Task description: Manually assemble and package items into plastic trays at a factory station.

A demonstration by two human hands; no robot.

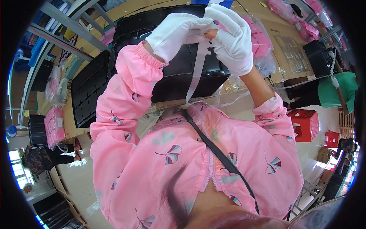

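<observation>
My left hand (pixel 177 33) and my right hand (pixel 233 44), both in white gloves, meet with fingertips together above a black plastic tray (pixel 171 82). A translucent whitish strip (pixel 196 72) runs from between the fingers down over the tray's near edge towards my lap. Fingers of both hands are pinched closed around the strip; the exact grip is partly hidden by the gloves. The right glove leaves a bare thumb tip showing. Under the hands, the tray's dark surface is glossy, with raised ribs along its far side.
Another black tray (pixel 90 89) leans at the left. Pink bagged parcels (pixel 259 42) lie right of the hands on the cardboard-covered table (pixel 280 28). A metal frame (pixel 63 19) rises at the far left. Red stools (pixel 303 125) and a person in green (pixel 337 89) are at the right.
</observation>
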